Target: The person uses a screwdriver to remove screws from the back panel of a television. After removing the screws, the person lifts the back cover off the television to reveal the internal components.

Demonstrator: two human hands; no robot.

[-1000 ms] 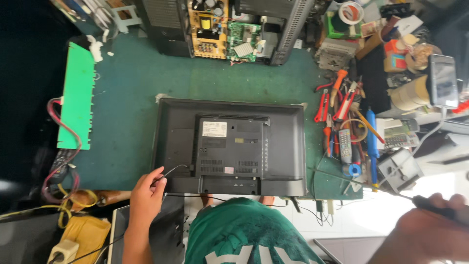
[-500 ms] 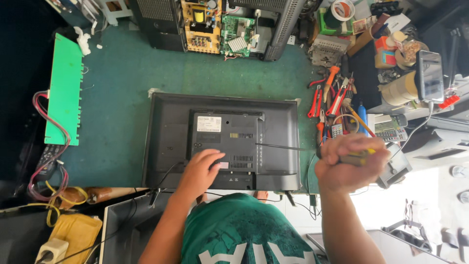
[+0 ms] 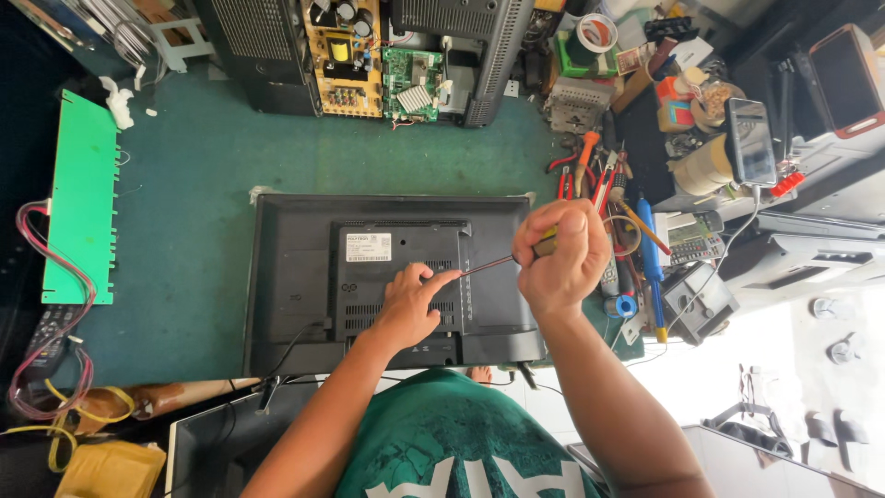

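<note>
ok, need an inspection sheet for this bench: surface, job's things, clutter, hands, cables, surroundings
Surface: green mat, partly bare.
Job's things: black television face down; screwdriver tip at its back cover.
Clutter: hand tools, tape roll, phone to the right.
Hands: left hand flat on the cover; right hand gripping the screwdriver.
Cables: red wires at left; black cord off the set.
Surroundings: circuit boards at the far edge; green board at left.

Two bare forearms, no sleeves near fingers. Left hand [image 3: 410, 304], right hand [image 3: 562, 258] without gloves, rings. Green shirt [image 3: 452, 433], large white lettering across chest.
</note>
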